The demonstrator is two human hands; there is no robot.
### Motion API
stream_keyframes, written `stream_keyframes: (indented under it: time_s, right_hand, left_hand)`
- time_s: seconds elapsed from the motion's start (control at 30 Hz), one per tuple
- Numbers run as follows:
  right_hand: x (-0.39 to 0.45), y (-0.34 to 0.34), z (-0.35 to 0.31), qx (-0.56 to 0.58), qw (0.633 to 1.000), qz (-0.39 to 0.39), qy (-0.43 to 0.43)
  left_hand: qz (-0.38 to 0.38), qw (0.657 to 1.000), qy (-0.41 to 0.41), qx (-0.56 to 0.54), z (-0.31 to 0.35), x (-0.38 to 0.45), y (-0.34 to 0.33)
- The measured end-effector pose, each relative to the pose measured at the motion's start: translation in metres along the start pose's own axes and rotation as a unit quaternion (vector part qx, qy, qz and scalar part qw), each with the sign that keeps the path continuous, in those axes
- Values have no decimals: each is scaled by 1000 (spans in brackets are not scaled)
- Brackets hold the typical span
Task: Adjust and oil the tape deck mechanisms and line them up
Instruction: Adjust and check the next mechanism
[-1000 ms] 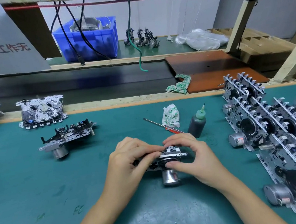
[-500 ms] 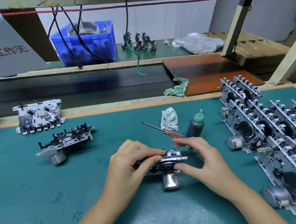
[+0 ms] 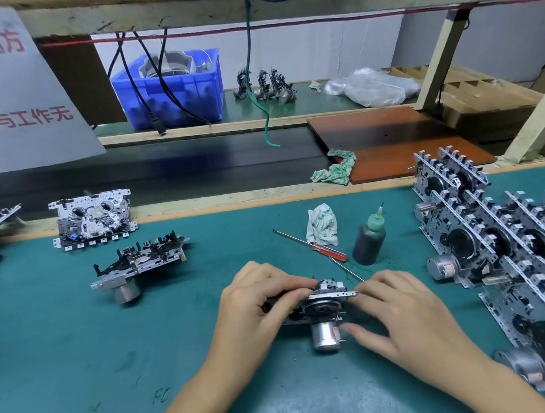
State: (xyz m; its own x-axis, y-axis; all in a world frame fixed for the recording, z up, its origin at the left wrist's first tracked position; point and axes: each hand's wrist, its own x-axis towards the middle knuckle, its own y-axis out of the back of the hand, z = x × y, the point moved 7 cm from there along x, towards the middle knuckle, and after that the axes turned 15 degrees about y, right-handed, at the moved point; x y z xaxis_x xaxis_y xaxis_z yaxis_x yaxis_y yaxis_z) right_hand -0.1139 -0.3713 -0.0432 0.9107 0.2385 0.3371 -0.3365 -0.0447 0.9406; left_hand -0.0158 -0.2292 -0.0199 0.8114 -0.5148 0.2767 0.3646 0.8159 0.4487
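The small tape deck mechanism of stamped silver metal and black plastic (image 3: 316,303), with a shiny cylindrical motor can hanging under it, sits on the green felt-like tabletop (image 3: 65,349) right in front of the person. The left hand (image 3: 255,301) grips its left end, fingers curled over the top edge. The right hand (image 3: 397,310) touches its right end, fingertips on the thin metal rail and thumb near the motor; the fingers look fairly straight, so it seems to steady rather than clamp.

My guess is that the adjusting step is in hand, with the oiling not yet begun. The next move would call for a reach to the dark squeeze bottle with a pale green nozzle (image 3: 369,240), which stands just beyond the mechanism to the right, and a careful drop at the moving parts.

Just beyond the mechanism lie a slim screwdriver with a red handle (image 3: 311,245) and a crumpled white rag with green print (image 3: 322,224). Right of it, finished mechanisms (image 3: 500,248) stand on edge in close rows, all toothed metal frames and round black flywheels. Left of it and well apart, two more mechanisms (image 3: 139,264) lie flat, apparently waiting.
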Motion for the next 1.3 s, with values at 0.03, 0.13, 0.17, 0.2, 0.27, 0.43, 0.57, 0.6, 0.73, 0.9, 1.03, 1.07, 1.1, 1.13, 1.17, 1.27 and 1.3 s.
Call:
stream_keyframes:
  time_s: [0.03,0.13,0.17,0.2,0.27,0.43,0.57,0.6,0.73,0.9,1.03,1.07,1.1,1.13,1.17,1.27,1.3]
  right_hand:
    - [2,6,2,20,1000,2,-14]
    - [15,28,1,100,993,53,-40]
    - [23,33,-3,95,994,53,-26]
    - [31,37,-9,66,997,45,1]
    - [52,42,-19,-5,997,3,71]
    - [72,33,-20,-6,980,-126,154]
    - [60,49,-28,26,983,-98,156]
    - [54,58,-24,44,986,-83,135]
    - [25,108,9,82,996,-33,27]
    - [-24,189,72,9,994,94,-61]
    - [-70,237,121,-120,980,119,-102]
    - [-82,243,133,-159,974,115,-112]
    - [-93,246,146,-190,967,110,-126]
    - [-103,246,158,-213,961,103,-142]
    - [-112,245,171,-226,956,97,-162]
    - [-135,231,209,-226,940,93,-237]
    - [-140,224,220,-217,936,99,-259]
  left_hand:
    - [-4,1000,1,0,1,0,0]
    - [-51,998,19,-8,2,2,2]
    - [-68,997,21,-3,2,2,4]
    - [-71,997,13,16,2,1,8]
    - [-43,995,-21,89,4,0,20]
    - [-18,967,-86,238,19,-1,31]
    - [-48,956,-125,262,35,-1,24]
    - [-52,951,-146,267,45,0,22]
    - [-63,931,-234,273,106,22,-4]
    - [-104,922,-303,217,200,71,-69]
    - [-88,919,-349,164,265,93,-140]
    - [-88,918,-349,166,275,96,-160]
    - [-89,916,-349,175,284,98,-180]
    - [-93,915,-347,184,290,99,-199]
    - [-101,914,-342,193,294,101,-217]
    - [-153,911,-317,214,294,107,-263]
    - [-178,908,-305,223,290,109,-277]
